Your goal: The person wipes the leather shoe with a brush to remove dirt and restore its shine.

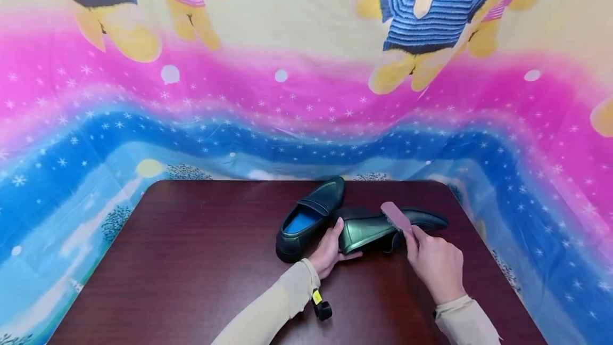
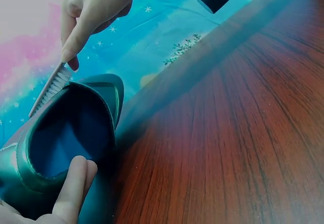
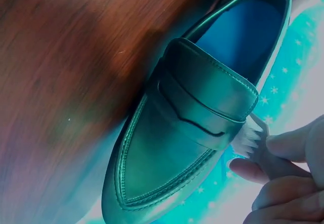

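Observation:
A dark, shiny loafer lies tipped on its side, its toe toward the right. My left hand grips it by the heel, the thumb along one side. In the left wrist view, two fingertips sit at the rim of the shoe's opening. My right hand holds a pink brush by its handle. The pale bristles meet the loafer's side beside the strap, as the right wrist view shows. A blue insole is visible inside.
A second loafer stands upright just left of the held one, toe toward the back edge. Both are on a dark brown wooden table. Behind it hangs a printed cloth with bears and snowflakes. A black wrist strap hangs by the left sleeve.

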The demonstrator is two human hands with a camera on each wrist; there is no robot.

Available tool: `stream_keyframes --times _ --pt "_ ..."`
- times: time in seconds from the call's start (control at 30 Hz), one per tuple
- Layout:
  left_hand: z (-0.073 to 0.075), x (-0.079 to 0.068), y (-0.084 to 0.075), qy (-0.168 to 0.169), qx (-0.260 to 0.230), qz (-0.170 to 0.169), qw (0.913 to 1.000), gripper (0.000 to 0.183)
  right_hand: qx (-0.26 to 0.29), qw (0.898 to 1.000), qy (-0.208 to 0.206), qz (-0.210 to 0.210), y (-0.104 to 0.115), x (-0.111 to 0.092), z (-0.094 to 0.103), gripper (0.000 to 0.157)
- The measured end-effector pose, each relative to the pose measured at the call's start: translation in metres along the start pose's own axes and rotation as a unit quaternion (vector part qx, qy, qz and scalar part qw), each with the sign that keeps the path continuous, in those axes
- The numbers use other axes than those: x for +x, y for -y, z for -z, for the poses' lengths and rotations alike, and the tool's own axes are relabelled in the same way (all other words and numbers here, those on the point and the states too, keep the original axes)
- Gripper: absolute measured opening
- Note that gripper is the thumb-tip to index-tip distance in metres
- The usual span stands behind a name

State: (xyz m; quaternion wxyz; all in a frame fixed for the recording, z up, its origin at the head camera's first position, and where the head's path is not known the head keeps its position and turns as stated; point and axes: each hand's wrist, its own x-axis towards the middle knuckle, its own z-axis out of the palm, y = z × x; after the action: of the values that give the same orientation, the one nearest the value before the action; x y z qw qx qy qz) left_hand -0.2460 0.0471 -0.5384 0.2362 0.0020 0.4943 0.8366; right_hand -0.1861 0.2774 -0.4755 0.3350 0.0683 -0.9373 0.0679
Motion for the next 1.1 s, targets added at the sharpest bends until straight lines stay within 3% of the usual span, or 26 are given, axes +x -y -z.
stream_keyframes --times 0.53,0.83,0.93,1.1 --pt "-0.005 -0.002 -0.002 -0.015 0.037 0.008 0.9992 0.072 0.007 1.0 0.022 -0.006 0.001 0.0 -0.001 0.015" --pt "-0.005 -0.003 -0.002 -0.028 0.04 0.018 0.9987 0.075 0.089 0.99 0.113 0.005 0.009 -0.006 0.004 0.009" --pt "-0.004 -0.003 -0.001 -0.033 0.041 0.017 0.9985 0.079 0.073 0.992 0.099 0.017 0.007 -0.008 0.004 0.008" --pt "-0.004 -0.003 0.002 -0.037 0.025 0.014 0.9989 0.078 0.028 0.999 0.039 0.012 -0.004 -0.007 0.003 0.013"
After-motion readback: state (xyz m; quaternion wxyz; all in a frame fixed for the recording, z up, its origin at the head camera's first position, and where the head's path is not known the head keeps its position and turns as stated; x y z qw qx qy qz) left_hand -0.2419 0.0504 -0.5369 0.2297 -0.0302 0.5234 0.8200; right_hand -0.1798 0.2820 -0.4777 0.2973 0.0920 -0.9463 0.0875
